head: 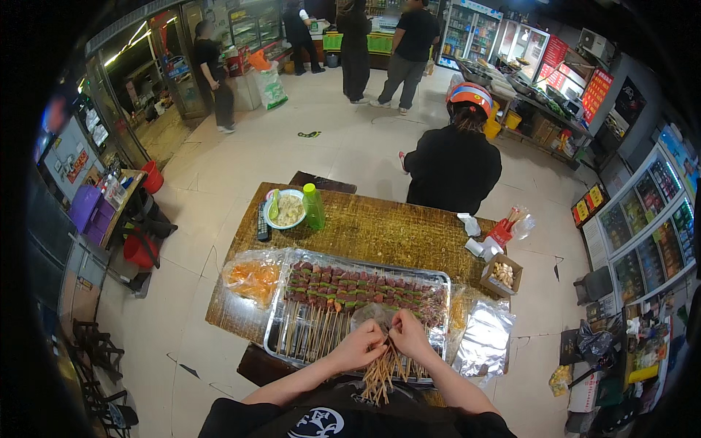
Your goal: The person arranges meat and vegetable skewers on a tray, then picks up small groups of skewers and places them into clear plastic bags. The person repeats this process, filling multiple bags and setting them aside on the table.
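Note:
Low over the front of a metal tray (pixel 268 334), my left hand (pixel 358 346) and my right hand (pixel 411 335) come close together with fingers pinched. Between them they grip a thin clear plastic bag (pixel 368 313) gathered around a bundle of wooden skewers (pixel 383 372). The bare stick ends fan out toward my body; the bag hides the bundle's far end. Behind my hands, rows of skewered dark meat with green pieces (pixel 350 284) lie in the tray, their sticks pointing toward me.
The wooden table (pixel 372 224) also bears a bag of orange food (pixel 251 280), a bowl (pixel 286 209), a green bottle (pixel 313 206), a remote control (pixel 263 222), a box of garlic (pixel 503 275) and a silvery sheet (pixel 483 342). A helmeted person (pixel 457 159) sits at the far side.

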Motion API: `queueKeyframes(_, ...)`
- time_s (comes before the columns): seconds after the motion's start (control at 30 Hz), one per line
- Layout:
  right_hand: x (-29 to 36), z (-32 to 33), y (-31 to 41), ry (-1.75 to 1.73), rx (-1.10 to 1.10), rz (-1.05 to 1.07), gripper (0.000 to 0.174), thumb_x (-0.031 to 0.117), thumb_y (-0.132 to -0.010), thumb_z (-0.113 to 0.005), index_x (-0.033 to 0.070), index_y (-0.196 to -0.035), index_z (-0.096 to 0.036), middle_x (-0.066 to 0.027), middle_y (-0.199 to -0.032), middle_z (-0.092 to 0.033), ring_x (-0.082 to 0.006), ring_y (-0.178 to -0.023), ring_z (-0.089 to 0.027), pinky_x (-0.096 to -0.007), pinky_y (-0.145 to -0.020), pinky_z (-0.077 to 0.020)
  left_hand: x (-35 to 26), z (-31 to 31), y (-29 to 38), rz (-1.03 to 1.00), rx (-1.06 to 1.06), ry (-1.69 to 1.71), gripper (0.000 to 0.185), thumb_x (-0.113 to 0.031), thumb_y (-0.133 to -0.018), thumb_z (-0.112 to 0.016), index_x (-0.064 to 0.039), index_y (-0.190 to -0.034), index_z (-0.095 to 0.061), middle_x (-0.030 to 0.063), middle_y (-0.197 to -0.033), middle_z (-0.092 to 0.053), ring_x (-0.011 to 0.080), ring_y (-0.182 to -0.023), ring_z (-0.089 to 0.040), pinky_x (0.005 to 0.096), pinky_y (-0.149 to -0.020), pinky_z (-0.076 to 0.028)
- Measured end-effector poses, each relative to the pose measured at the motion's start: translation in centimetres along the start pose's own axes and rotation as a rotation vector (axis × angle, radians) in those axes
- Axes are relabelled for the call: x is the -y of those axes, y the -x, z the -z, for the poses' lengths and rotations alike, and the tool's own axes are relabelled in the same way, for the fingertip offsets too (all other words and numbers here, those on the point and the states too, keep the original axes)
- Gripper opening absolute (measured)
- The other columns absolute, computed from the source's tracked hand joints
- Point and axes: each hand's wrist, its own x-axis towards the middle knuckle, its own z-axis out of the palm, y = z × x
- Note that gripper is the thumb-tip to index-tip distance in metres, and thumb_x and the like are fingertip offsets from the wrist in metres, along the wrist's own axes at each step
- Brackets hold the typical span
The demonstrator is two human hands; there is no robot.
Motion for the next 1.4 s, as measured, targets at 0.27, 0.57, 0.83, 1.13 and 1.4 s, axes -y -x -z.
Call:
queueKeyframes(0.27, 0.0, 0.6, -0.6, 0.034, -0.071, 0.115, 0.013, 0.002, -0.081, -0.058, 0.001, -0.09, -0.049, -0.0163, -0.089, -0.049, -0.0319, -0.076, -0.055, -0.0389, -0.068, -0.0454, -1.8, 0.3, 1.4, -0.009, -0.003, -0.037, 0.011, -0.008, -0.085, -0.061, 0.001, -0.083, -0.053, 0.0113, -0.089, -0.045, 0.0257, -0.083, -0.049, 0.0336, -0.074, -0.041)
queueKeyframes(0.57, -1.7, -0.5, -0.2, -0.056, -0.165, 0.112, 0.011, 0.001, -0.082, -0.057, -0.001, -0.091, -0.051, -0.0162, -0.091, -0.048, -0.0307, -0.075, -0.054, -0.0381, -0.068, -0.0446, -1.1, -1.2, 4.1, 0.027, -0.124, -0.047, 0.016, -0.015, -0.092, -0.058, 0.001, -0.091, -0.055, 0.0119, -0.091, -0.046, 0.0243, -0.086, -0.048, 0.033, -0.076, -0.04)
queueKeyframes(0.83, -3.8, -1.4, 0.4, -0.02, -0.176, 0.083, 0.009, 0.002, -0.083, -0.058, 0.0, -0.089, -0.053, -0.0155, -0.087, -0.05, -0.0298, -0.074, -0.053, -0.0388, -0.065, -0.0429, 2.1, -2.2, 2.7, 0.195, -0.234, 0.535, 0.021, -0.017, -0.096, -0.054, 0.0, -0.105, -0.062, 0.0062, -0.107, -0.046, 0.0186, -0.1, -0.048, 0.0283, -0.089, -0.039)
queueKeyframes(1.13, -3.1, -1.3, 1.5, -0.081, -0.215, -0.022, 0.009, 0.0, -0.079, -0.057, -0.003, -0.088, -0.056, -0.0159, -0.087, -0.053, -0.0284, -0.07, -0.054, -0.0367, -0.064, -0.0439, 2.5, -0.9, -2.6, 0.437, 0.144, 0.315, 0.046, -0.016, -0.1, -0.045, -0.009, -0.145, -0.037, 0.0057, -0.094, -0.064, 0.0115, -0.084, -0.058, 0.0282, -0.077, -0.048)
queueKeyframes(1.4, -2.5, -2.6, 2.5, 0.103, -0.563, 0.589, 0.014, 0.0, -0.08, -0.06, 0.003, -0.093, -0.056, -0.0147, -0.086, -0.056, -0.0332, -0.078, -0.056, -0.0404, -0.067, -0.0457, 3.7, -1.8, -5.2, 0.431, 0.11, -0.123, 0.018, -0.013, -0.09, -0.054, -0.002, -0.105, -0.051, 0.0175, -0.091, -0.063, 0.0353, -0.088, -0.061, 0.0434, -0.075, -0.046)
